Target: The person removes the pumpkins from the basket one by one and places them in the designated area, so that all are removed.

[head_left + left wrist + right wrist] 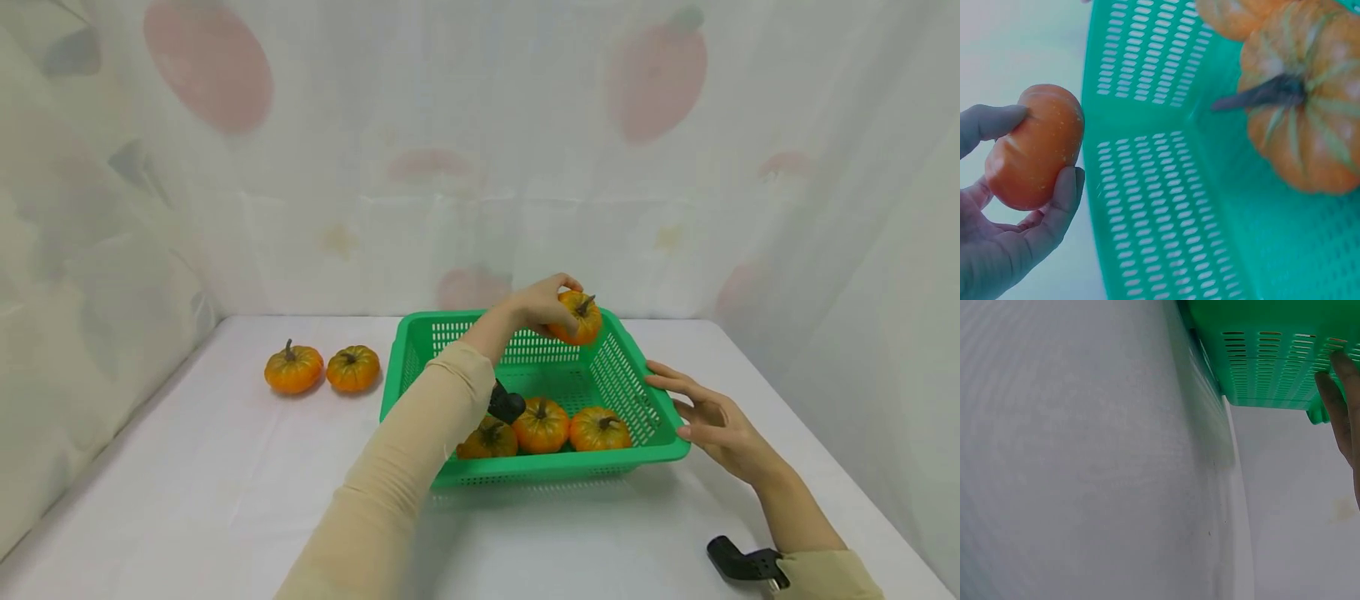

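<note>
My left hand [538,307] grips a small orange pumpkin [585,320] above the far right corner of the green plastic basket [547,464]. In the left wrist view, thumb and fingers curl round the held pumpkin [1038,150], close beside the basket wall [1147,206]. Several pumpkins sit along the basket's near side, one [542,425] near the middle and another [602,429] to its right; my left sleeve partly covers a third [489,439]. My right hand [716,425] touches the basket's right rim, its fingers extended against the outer wall in the right wrist view.
Two more pumpkins lie on the white-covered table left of the basket, one [294,367] beside the other [353,368]. A pale curtain [480,167] with fruit prints hangs behind the table. Black wrist devices show on both arms, one [742,562] near the right sleeve.
</note>
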`<state>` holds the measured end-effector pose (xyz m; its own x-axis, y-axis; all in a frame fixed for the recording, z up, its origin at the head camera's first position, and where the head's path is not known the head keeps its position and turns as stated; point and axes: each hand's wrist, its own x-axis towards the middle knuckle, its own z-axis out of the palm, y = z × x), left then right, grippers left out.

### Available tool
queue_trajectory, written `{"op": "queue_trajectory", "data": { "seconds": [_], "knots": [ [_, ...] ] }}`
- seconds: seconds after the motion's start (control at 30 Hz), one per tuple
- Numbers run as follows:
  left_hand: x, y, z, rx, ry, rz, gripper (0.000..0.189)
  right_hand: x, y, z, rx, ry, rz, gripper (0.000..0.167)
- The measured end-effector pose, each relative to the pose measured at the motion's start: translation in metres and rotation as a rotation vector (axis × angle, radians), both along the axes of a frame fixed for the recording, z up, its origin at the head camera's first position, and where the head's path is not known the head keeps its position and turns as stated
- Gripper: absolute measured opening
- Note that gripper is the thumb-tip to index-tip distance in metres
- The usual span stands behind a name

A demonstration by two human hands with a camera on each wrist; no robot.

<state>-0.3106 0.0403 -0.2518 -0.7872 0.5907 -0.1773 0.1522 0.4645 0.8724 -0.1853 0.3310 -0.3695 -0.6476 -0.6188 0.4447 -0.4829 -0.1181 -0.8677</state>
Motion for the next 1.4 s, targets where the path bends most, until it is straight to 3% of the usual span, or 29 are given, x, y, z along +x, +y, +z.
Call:
{"op": "queue_trajectory", "data": {
  "seconds": [0.33, 0.7, 1.1, 1.4],
  "knots": [
    [-0.003, -0.035, 0.024, 0.095, 0.012, 0.083, 0.072, 0.002, 0.002, 0.0, 0.01, -0.016, -0.01, 0.062],
    [-0.012, -0.081, 0.037, 0.184, 0.016, 0.091, 0.07, 0.002, 0.005, 0.0, 0.005, -0.024, -0.017, 0.063],
    [-0.018, -0.137, 0.039, 0.221, 0.029, 0.173, 0.073, 0.002, 0.001, 0.0, -0.01, -0.042, 0.007, 0.062],
    [-0.021, -0.188, 0.027, 0.226, 0.039, 0.266, 0.071, 0.002, 0.0, 0.001, -0.008, -0.036, 0.0, 0.062]
  ]
}}
